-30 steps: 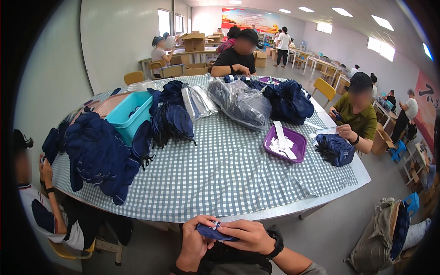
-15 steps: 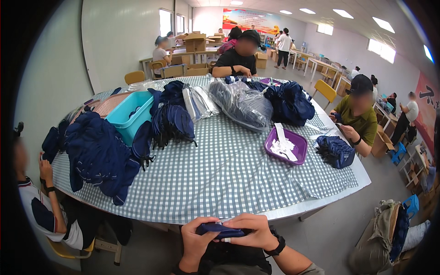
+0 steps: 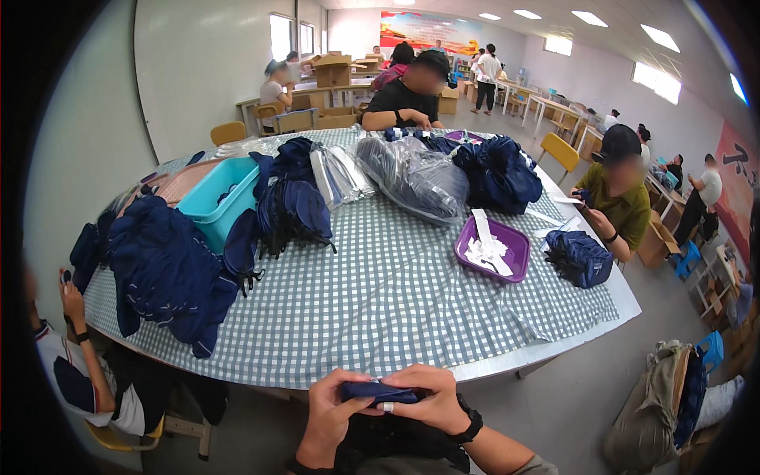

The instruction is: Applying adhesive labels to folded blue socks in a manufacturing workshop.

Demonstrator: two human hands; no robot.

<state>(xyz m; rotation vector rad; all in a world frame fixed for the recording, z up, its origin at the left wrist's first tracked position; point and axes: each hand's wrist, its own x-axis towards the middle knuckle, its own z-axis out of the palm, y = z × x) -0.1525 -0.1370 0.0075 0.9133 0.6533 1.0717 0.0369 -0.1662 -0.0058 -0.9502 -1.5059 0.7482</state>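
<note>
Just off the table's front edge, a small folded navy fabric piece point(image 3: 378, 393) is held level between my two hands. My left hand point(image 3: 328, 404) grips its left end, thumb on the near side and fingers behind. Around the right end closes my right hand point(image 3: 431, 400), with a small white patch at the thumb. What exactly the fabric piece is cannot be made out. On the checked tablecloth point(image 3: 340, 301) ahead lie a large heap of navy fabric pieces point(image 3: 162, 273) and a stack of navy pouches with black cords point(image 3: 293, 210).
A turquoise bin point(image 3: 218, 202) stands beside the navy heap. Farther right are a clear plastic bag of dark items point(image 3: 416, 182), a purple tray point(image 3: 518, 253) with white paper slips, and a navy bundle point(image 3: 582, 257). Co-workers sit left, right and across the table.
My right fingers have shifted back from the fabric's top toward its right end, and the piece lies flatter. The right-hand co-worker's hands have moved slightly. The view has tilted a little.
</note>
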